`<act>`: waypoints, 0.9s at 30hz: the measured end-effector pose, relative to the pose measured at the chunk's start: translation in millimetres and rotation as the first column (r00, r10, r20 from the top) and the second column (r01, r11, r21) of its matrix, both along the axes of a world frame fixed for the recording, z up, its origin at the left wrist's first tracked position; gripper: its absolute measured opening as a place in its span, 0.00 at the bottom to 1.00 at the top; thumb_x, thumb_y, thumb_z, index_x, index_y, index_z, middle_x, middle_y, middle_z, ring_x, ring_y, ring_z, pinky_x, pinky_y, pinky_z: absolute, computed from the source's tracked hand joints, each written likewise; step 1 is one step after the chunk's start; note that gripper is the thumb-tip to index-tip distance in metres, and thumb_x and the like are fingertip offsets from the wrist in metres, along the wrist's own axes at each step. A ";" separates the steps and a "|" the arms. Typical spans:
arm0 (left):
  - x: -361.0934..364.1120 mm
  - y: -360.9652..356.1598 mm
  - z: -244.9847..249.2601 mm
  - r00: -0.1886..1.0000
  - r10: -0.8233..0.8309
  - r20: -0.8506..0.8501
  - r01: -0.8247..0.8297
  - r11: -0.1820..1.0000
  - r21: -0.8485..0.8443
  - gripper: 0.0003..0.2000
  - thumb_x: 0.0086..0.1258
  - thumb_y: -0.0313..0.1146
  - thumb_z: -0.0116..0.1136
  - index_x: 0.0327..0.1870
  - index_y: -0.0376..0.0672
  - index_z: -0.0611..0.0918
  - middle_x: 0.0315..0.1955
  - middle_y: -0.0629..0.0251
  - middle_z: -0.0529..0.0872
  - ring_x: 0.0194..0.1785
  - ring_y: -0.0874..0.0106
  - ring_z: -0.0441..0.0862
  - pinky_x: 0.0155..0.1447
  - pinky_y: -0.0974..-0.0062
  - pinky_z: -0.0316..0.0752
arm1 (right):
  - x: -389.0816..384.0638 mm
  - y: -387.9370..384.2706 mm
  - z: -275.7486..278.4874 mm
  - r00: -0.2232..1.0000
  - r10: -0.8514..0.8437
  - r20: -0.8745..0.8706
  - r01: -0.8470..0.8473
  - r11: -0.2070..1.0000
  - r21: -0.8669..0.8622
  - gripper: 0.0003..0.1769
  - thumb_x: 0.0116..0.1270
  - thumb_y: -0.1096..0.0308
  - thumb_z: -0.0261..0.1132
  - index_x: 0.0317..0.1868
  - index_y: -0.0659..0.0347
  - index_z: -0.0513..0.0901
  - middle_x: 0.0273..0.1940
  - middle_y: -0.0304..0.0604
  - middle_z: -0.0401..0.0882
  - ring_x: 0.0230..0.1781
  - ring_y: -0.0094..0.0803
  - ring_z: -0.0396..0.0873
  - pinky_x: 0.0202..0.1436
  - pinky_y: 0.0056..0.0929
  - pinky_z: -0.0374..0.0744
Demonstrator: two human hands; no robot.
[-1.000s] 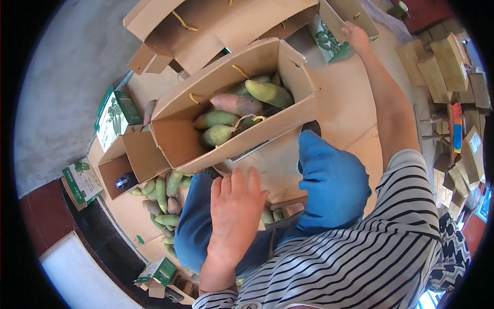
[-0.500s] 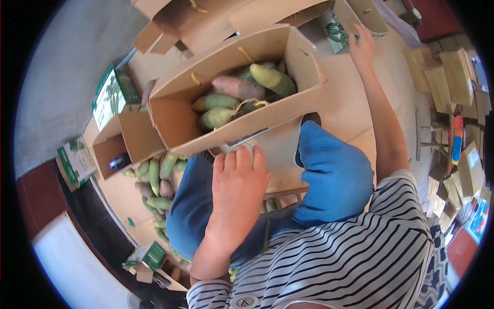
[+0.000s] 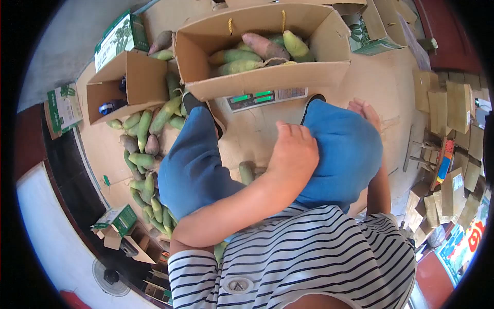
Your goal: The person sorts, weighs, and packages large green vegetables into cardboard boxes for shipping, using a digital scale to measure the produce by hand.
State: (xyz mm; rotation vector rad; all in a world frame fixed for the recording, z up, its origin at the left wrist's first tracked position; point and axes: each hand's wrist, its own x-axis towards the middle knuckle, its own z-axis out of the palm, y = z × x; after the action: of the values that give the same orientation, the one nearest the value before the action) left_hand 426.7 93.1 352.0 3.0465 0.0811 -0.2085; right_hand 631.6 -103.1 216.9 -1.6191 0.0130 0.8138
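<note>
My left hand (image 3: 297,153) rests by the inner side of my right knee, fingers loosely bent, nothing in it. Beyond the outer side of that knee, my right hand (image 3: 366,112) is partly hidden, its visible fingers stretched out and bare. In front of me stands an open cardboard box (image 3: 267,77) with yellow rope handles. Inside lie several thick green radish-like vegetables (image 3: 239,67) and a pinkish one (image 3: 265,46). Under the box's near side shows a scale (image 3: 267,98) with lit green displays. Neither hand touches the box.
Loose green vegetables (image 3: 149,190) are heaped on the floor left of my legs. A smaller open carton (image 3: 146,80) stands at left, near a green-and-white printed box (image 3: 121,38). Stacked cartons (image 3: 453,110) are at far right. Another open printed box (image 3: 378,33) sits at upper right.
My right hand has drawn back from the printed box at upper right to beside my right knee. My left hand has shifted right to that knee. The view has tilted, and the box appears higher.
</note>
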 end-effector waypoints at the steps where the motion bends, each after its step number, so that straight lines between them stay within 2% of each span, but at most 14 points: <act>1: -2.6 -4.8 -2.1 1.000 -0.024 -0.009 0.024 1.000 0.015 0.10 0.56 0.31 0.55 0.36 0.39 0.83 0.34 0.57 0.81 0.42 0.60 0.78 0.56 0.55 0.67 | -1.9 6.3 19.6 1.000 -0.001 0.000 0.001 0.998 0.058 0.30 0.71 0.48 0.51 0.57 0.70 0.72 0.52 0.53 0.76 0.55 0.37 0.74 0.62 0.35 0.69; 2: -4.4 -9.1 -4.3 0.999 -0.050 -0.015 0.050 0.998 0.032 0.10 0.57 0.31 0.54 0.36 0.39 0.83 0.34 0.56 0.81 0.43 0.60 0.78 0.57 0.54 0.67 | -3.9 14.6 40.1 1.000 -0.003 0.001 0.003 0.993 0.117 0.31 0.71 0.48 0.50 0.57 0.71 0.72 0.52 0.54 0.76 0.55 0.37 0.74 0.63 0.35 0.69; 5: -5.7 -15.4 -2.0 0.993 -0.102 -0.062 0.105 0.994 0.036 0.10 0.58 0.31 0.53 0.36 0.38 0.84 0.36 0.53 0.82 0.43 0.58 0.78 0.57 0.52 0.66 | -14.7 34.2 95.4 0.977 0.140 0.160 -0.177 0.951 0.253 0.30 0.71 0.49 0.50 0.57 0.70 0.73 0.52 0.53 0.76 0.55 0.36 0.74 0.63 0.33 0.67; 6: -5.8 -17.7 -2.3 0.993 -0.101 -0.066 0.103 0.995 0.020 0.10 0.58 0.31 0.53 0.36 0.38 0.84 0.36 0.53 0.82 0.43 0.58 0.78 0.57 0.52 0.66 | -21.5 40.4 113.1 0.919 0.265 0.292 -0.324 0.929 0.176 0.28 0.71 0.50 0.51 0.56 0.70 0.74 0.51 0.52 0.77 0.55 0.35 0.75 0.63 0.32 0.68; 8: -5.4 -21.1 -1.2 0.993 -0.095 -0.070 0.095 0.995 0.009 0.10 0.58 0.32 0.53 0.36 0.38 0.84 0.36 0.53 0.82 0.42 0.57 0.78 0.58 0.51 0.65 | -37.9 51.4 142.0 0.706 0.501 0.501 -0.564 0.825 -0.029 0.26 0.71 0.53 0.52 0.54 0.70 0.75 0.50 0.51 0.78 0.53 0.34 0.75 0.62 0.31 0.68; 11: -3.9 -23.9 6.3 0.993 -0.095 -0.068 0.097 0.995 0.032 0.12 0.59 0.32 0.53 0.38 0.37 0.84 0.36 0.52 0.82 0.42 0.57 0.78 0.59 0.50 0.65 | -53.4 62.3 161.2 0.647 0.607 0.460 -0.583 0.784 -0.214 0.23 0.70 0.56 0.53 0.51 0.69 0.77 0.46 0.48 0.81 0.52 0.32 0.76 0.60 0.30 0.69; 17: -1.0 -15.8 27.8 0.981 -0.136 -0.141 0.150 0.985 0.090 0.15 0.60 0.32 0.53 0.44 0.35 0.84 0.39 0.50 0.82 0.46 0.55 0.78 0.59 0.50 0.64 | -54.7 73.8 143.2 0.801 0.437 0.410 -0.462 0.886 -0.042 0.21 0.71 0.58 0.51 0.47 0.69 0.78 0.40 0.49 0.83 0.49 0.33 0.78 0.58 0.31 0.71; 27: -7.0 -12.4 22.8 0.994 -0.085 -0.066 0.092 0.991 0.097 0.12 0.61 0.33 0.53 0.42 0.39 0.84 0.39 0.53 0.82 0.45 0.58 0.78 0.58 0.51 0.65 | -50.6 72.3 138.3 0.830 0.402 0.386 -0.428 0.903 -0.019 0.20 0.72 0.59 0.50 0.45 0.70 0.78 0.38 0.50 0.83 0.46 0.34 0.79 0.57 0.32 0.73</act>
State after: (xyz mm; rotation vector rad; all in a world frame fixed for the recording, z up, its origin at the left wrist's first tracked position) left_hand 419.7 80.7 374.7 3.1467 -0.0411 -0.3137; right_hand 581.0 -30.8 355.2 -1.7159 -0.6637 0.7984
